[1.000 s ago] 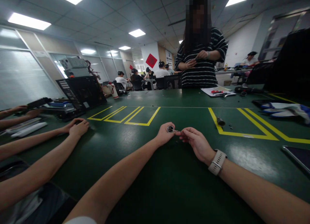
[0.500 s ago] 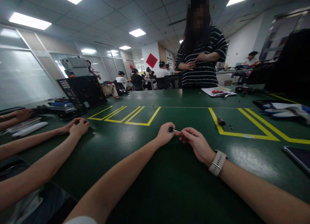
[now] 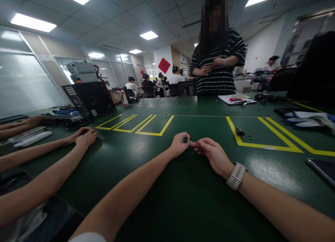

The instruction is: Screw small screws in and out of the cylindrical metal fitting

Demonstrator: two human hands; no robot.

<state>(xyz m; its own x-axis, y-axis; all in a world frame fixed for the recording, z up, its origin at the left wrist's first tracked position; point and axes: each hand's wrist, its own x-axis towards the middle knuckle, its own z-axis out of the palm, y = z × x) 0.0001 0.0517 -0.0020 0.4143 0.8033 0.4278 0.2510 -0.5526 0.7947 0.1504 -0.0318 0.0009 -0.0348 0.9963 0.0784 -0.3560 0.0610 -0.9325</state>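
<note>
My left hand is closed around a small round metal part. Its open face, with a bright rim and dark inside, is turned towards me. Between the thumb and fingers of my right hand, which wears a pale watch, is a thin metal rod. The rod's far end reaches the inside of the round part; its exact contact there is too small to make out. Both hands are just above the green table. A tiny dark piece lies on the table close to my right fingertips.
Within yellow tape at right lie a metal cylinder and several small pieces. Farther right are gloves and a flat dark device. Another person's hands rest at left, near a computer case. A person stands opposite.
My hands keep nearly the same pose, rod and round part still together. At far left, another person's hand has shifted slightly to the right.
</note>
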